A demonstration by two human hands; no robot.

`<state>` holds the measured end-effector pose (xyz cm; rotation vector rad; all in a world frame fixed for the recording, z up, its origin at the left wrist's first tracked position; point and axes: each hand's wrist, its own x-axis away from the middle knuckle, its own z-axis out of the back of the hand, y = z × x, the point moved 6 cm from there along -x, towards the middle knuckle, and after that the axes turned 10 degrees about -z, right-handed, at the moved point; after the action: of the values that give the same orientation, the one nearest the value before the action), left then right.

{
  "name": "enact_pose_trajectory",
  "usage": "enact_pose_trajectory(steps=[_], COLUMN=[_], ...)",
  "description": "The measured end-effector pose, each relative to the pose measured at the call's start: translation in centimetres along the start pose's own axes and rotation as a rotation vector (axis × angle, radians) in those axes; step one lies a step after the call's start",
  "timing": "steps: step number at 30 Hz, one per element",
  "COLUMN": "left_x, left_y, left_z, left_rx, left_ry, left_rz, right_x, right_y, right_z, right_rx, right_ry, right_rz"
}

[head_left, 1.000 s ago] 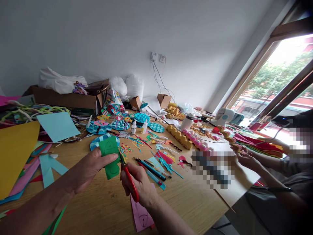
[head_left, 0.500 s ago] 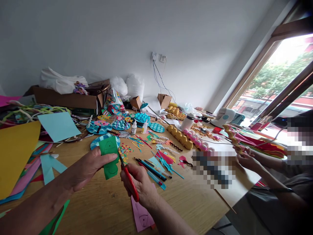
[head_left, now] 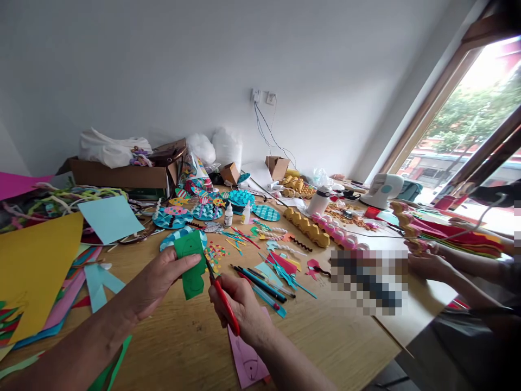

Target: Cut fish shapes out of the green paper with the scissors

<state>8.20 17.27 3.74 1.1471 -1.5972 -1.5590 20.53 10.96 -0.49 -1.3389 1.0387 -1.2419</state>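
Note:
My left hand [head_left: 171, 270] pinches a strip of green paper [head_left: 192, 283] between thumb and fingers. Pencilled outlines show on the paper, and its right edge is cut wavy. Fingers of my right hand [head_left: 238, 304] are wrapped round the handles of red-handled scissors [head_left: 226, 305]. The blades point up and away, close beside the paper's right edge; I cannot tell whether they touch it. Below my right hand lies a piece of pink paper [head_left: 245, 355] with a fish drawn on it. Small round paper dots [head_left: 216, 255] are scattered just behind the scissors.
Pens [head_left: 260, 283] lie right of my hands, with paper scraps and two glue bottles [head_left: 228, 215] behind. Coloured sheets [head_left: 36, 266] are stacked left. Yellow egg-carton strips [head_left: 306, 227] and a white bottle [head_left: 318, 201] stand further right. Another person's hands [head_left: 431, 266] hold an egg-carton piece at far right.
The view has shifted slightly, so most things on the table sit further right. My hands keep nearly the same hold on the green paper and scissors.

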Motion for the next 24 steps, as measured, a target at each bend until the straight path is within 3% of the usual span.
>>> enact_pose_trajectory(steps=[24], left_x=[0.18], left_y=[-0.17], left_z=[-0.26], left_rx=[0.024], left_ry=[-0.027], left_rz=[0.023], right_x=[0.27], right_y=[-0.60], right_z=[0.03], right_rx=[0.037], right_ry=[0.029], right_rz=[0.047])
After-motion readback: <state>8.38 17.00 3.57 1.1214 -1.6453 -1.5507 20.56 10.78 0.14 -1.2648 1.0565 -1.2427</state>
